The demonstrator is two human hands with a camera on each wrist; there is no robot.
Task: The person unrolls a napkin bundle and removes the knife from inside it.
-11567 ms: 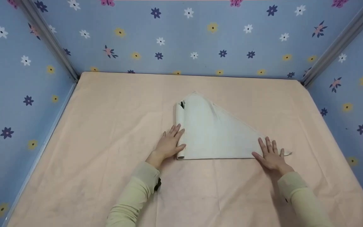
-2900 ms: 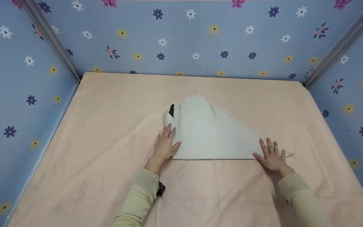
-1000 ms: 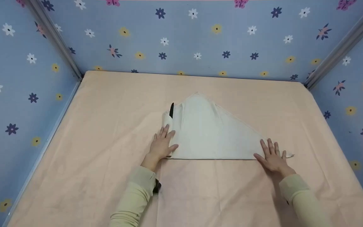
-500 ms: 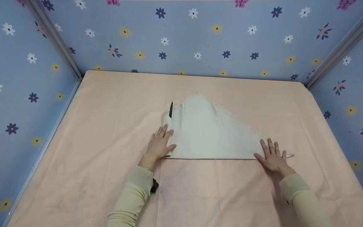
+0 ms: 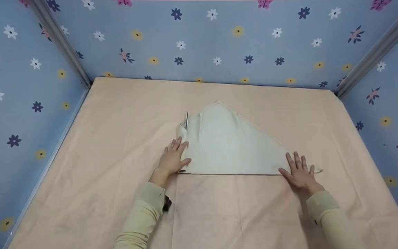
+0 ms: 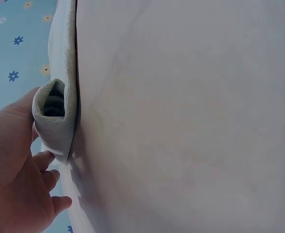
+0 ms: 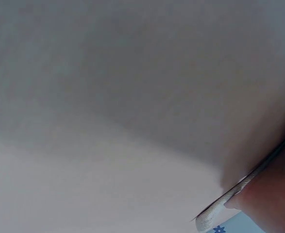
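Note:
In the head view a pale, off-white folded cloth lies flat, its top edge sloping down to a narrow right tip. Its left side is turned into a roll, whose hollow dark end shows in the left wrist view. My left hand rests on this roll with its fingers extended away from me and its thumb over the cloth. A thin dark edge shows in the upper opening of the roll. On the cloth's right corner my right hand lies flat, fingers spread; the right wrist view shows only part of it.
A peach sheet with faint creases covers the surface under the cloth. Blue flowered panels stand behind it and on both sides, with grey posts at the back corners. A black band sits at the left cuff.
My left hand and the roll have moved left, and more of the cloth lies flat beside it. The dark strip in the roll's upper opening has narrowed. My right hand stays in place.

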